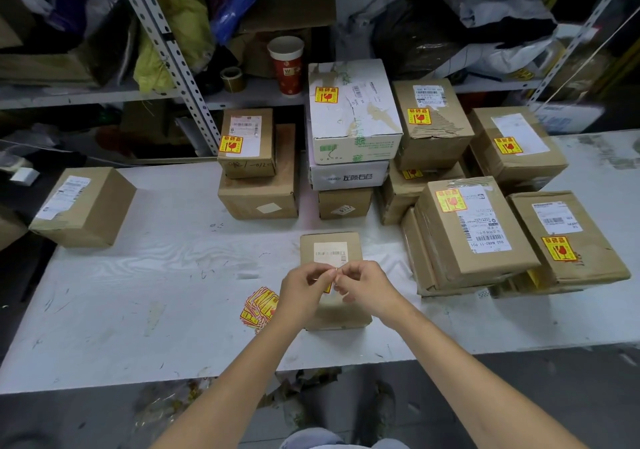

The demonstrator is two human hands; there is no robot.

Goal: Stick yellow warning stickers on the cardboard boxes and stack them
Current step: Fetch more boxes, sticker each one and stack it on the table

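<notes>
A small cardboard box [330, 248] with a white barcode label lies on the table in front of me. Above it, my left hand [302, 289] and my right hand [365, 284] meet and pinch one yellow warning sticker [328, 287] between their fingertips; most of the sticker is hidden by the fingers. A fanned pile of yellow stickers [259, 305] lies on the table just left of my left wrist. Stacks of stickered boxes [460, 227] stand behind and to the right.
A lone brown box [86, 206] without a yellow sticker sits at the table's left. Metal shelving with a red paper cup [286, 64] and bags runs along the back. The white table [156, 293] ends at a front edge near my body.
</notes>
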